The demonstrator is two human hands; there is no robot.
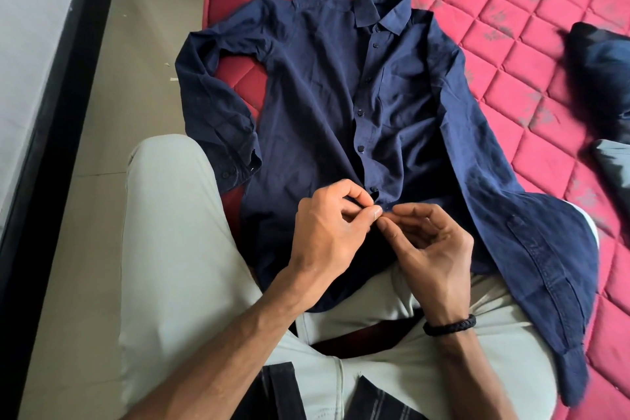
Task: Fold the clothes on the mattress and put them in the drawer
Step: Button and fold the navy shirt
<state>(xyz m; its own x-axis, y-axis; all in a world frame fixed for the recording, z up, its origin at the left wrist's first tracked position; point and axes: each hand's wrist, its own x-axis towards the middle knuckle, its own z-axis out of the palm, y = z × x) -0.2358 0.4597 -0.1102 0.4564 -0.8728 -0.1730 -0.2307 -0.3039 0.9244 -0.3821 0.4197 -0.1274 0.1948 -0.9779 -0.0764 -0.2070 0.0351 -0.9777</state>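
The shirt [341, 106] lies front-up and spread flat on the mattress [531, 54], most likely so that its placket can be closed before any folding begins; a buttoned front keeps the two halves from sliding apart when the sides are turned in. Both hands meet at the lowest part of the placket, just below the last fastened button. The left hand [327, 232] has its thumb and forefinger curled tight, pinching the placket edge, and the right hand [433, 249] pinches the facing edge with its own fingertips, the other fingers loosely bent and holding nothing. The two sets of fingertips touch, or nearly so, which suggests a button is being worked through its hole, though the button itself is hidden between them. The shirt's long axis runs from the fingers straight away toward the collar [381, 7], which points to the far end of the mattress, while the hem lies nearest, draped over the person's lap just under the wrists. Beyond the fingertips the line of closed buttons climbs up the middle. To the left of the fingers one sleeve [211, 102] bends back on itself with its cuff close to the left knuckles' far side; to the right the other sleeve [545, 266] trails down past the right wrist, over the knee. Well beyond the collar, and off to the right of the fingers, more clothes [600, 68] wait unfolded. No drawer is in view.
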